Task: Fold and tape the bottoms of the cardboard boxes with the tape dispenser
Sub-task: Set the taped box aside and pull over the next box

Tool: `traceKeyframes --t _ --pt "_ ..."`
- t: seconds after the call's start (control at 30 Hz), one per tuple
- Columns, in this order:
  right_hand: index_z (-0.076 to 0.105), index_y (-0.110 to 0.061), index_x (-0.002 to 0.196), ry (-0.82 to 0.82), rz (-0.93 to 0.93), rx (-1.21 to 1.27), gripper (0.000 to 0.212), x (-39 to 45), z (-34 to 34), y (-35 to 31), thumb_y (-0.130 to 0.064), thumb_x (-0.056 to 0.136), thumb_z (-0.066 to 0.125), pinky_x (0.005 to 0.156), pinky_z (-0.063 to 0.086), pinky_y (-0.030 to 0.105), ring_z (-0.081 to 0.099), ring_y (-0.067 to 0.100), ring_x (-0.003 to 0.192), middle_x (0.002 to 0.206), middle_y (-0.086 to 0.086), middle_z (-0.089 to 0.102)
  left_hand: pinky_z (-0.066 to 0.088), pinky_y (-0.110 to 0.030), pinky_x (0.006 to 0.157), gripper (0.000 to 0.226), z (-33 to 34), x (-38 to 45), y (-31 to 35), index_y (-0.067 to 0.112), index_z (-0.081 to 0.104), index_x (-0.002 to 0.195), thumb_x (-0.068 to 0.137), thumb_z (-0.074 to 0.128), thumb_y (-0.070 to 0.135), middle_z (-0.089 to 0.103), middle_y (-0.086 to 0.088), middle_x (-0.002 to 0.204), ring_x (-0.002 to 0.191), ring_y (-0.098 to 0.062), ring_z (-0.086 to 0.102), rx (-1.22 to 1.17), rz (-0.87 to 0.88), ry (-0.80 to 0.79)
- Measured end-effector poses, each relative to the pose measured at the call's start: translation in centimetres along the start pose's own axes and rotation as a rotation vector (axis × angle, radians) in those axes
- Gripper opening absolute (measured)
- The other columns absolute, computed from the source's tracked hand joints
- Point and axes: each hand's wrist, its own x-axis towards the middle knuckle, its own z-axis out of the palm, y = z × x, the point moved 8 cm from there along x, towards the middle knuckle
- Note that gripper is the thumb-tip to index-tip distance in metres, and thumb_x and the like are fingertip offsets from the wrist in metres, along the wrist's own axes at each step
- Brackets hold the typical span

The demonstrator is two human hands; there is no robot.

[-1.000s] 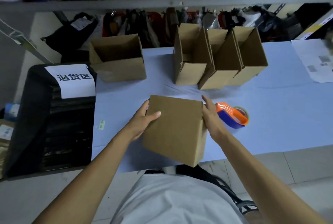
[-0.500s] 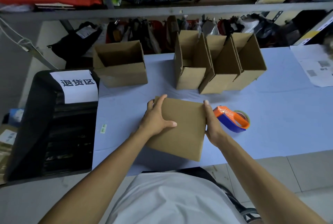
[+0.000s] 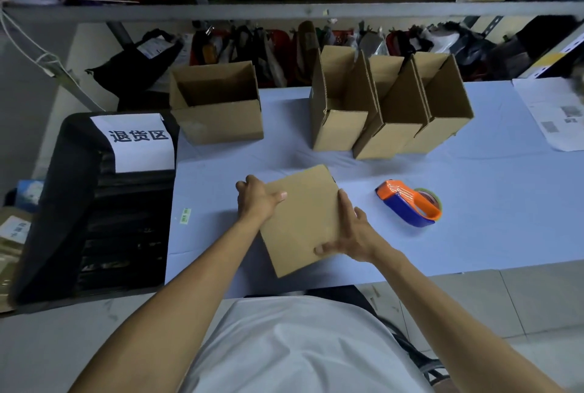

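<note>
Both hands hold a flat cardboard box [image 3: 300, 219] tilted over the bench [image 3: 474, 250], near its front edge. Left hand [image 3: 257, 200] grips the upper left edge, thumb on top. Right hand [image 3: 354, 234] grips the lower right edge, fingers curled around it. Tape dispenser [image 3: 409, 208] lies on the bench just right of the box, untouched. Four open boxes [image 3: 392, 108] stand further back.

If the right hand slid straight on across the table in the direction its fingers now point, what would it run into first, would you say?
The right hand grips the flat brown cardboard box, fingers pointing away and slightly left. Straight on, it would probably first meet the leftmost of the three upright open cardboard boxes, though depth is uncertain.
</note>
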Motion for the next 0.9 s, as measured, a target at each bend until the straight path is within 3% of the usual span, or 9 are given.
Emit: traceKeyframes --t 0.13,0.23,0.4,0.47,0.53,0.6,0.67,0.77,0.9 --pt "0.005 -0.041 0.156 0.159 -0.085 0.066 0.125 -0.1 -1.4 -1.0 -0.031 0.066 0.091 0.093 0.04 0.033 0.028 0.032 0.142 0.162 0.008 0.005 0.048 -0.045 0.09 0.063 -0.4 0.2 0.0 0.006 0.042 0.116 0.078 0.076 0.043 0.051 -0.013 0.126 0.113 -0.035 0.053 0.109 0.086 0.016" --pt "0.028 -0.026 0.153 0.492 -0.108 0.061 0.093 -0.7 -3.8 -1.1 -0.02 0.078 0.082 0.088 0.044 0.033 0.052 0.025 0.107 0.158 0.015 0.02 0.046 -0.037 0.075 0.061 -0.7 0.1 0.4 0.01 0.044 0.107 0.074 0.076 0.051 0.06 -0.012 0.115 0.105 -0.034 0.057 0.321 0.14 -0.038" --pt "0.04 -0.012 0.133 0.496 0.094 -0.026 0.062 0.3 -4.5 -0.2 -0.042 0.087 0.069 0.071 0.053 0.042 0.062 0.03 0.087 0.099 0.011 0.065 0.046 -0.036 0.075 0.064 -0.5 -0.8 -0.2 0.013 0.053 0.09 0.064 0.076 0.067 0.062 -0.009 0.113 0.104 -0.029 0.056 0.534 0.129 -0.179" --pt "0.037 -0.015 0.136 0.44 0.013 -0.05 0.072 0.2 -4.0 -0.7 -0.046 0.082 0.073 0.075 0.053 0.044 0.06 0.031 0.093 0.109 0.009 0.06 0.045 -0.042 0.09 0.084 -0.4 -1.0 -0.1 0.013 0.05 0.123 0.062 0.079 0.063 0.046 -0.01 0.136 0.123 -0.033 0.043 0.536 0.166 -0.153" --pt "0.024 -0.026 0.148 0.262 -0.134 -0.089 0.1 -0.2 -2.2 -1.7 -0.048 0.07 0.083 0.083 0.051 0.041 0.054 0.031 0.107 0.133 0.01 0.04 0.039 -0.048 0.101 0.118 0.1 -1.1 0.5 0.023 0.016 0.15 0.06 0.085 0.053 0.01 -0.012 0.157 0.137 -0.037 0.026 0.464 0.212 -0.165" --pt "0.008 -0.04 0.153 0.055 -0.237 -0.213 0.12 -0.6 0.5 -2.1 -0.044 0.065 0.088 0.093 0.048 0.04 0.038 0.029 0.129 0.155 0.004 0.007 0.028 -0.055 0.109 0.137 0.7 -1.3 1.1 0.038 -0.012 0.151 0.058 0.088 0.047 -0.025 -0.011 0.158 0.146 -0.039 0.005 0.455 0.265 -0.204" --pt "0.006 -0.045 0.152 0.007 -0.294 -0.38 0.116 -0.6 1.2 -1.9 -0.036 0.069 0.086 0.092 0.049 0.041 0.034 0.029 0.134 0.16 -0.001 -0.008 0.008 -0.06 0.116 0.14 1.3 -1.0 1.9 0.043 -0.019 0.149 0.057 0.086 0.052 -0.035 -0.011 0.155 0.147 -0.038 -0.018 0.576 0.347 -0.209" --pt "0.016 -0.042 0.153 0.151 -0.293 -0.395 0.095 -0.1 -1.0 -1.2 -0.031 0.081 0.078 0.084 0.051 0.04 0.056 0.027 0.113 0.158 0.003 0.02 -0.004 -0.057 0.116 0.132 1.6 -0.7 2.6 0.044 -0.008 0.151 0.054 0.079 0.066 -0.006 -0.019 0.16 0.147 -0.039 -0.007 0.708 0.388 -0.209" --pt "0.042 -0.016 0.144 0.544 -0.112 -0.123 0.06 -0.3 -5.4 1.0 -0.032 0.092 0.068 0.078 0.051 0.042 0.06 0.031 0.1 0.124 0.015 0.053 0.036 -0.048 0.1 0.118 1.0 -0.4 2.7 0.035 -0.001 0.151 0.064 0.07 0.072 0.042 -0.023 0.136 0.119 -0.043 0.046 0.626 0.296 -0.117"
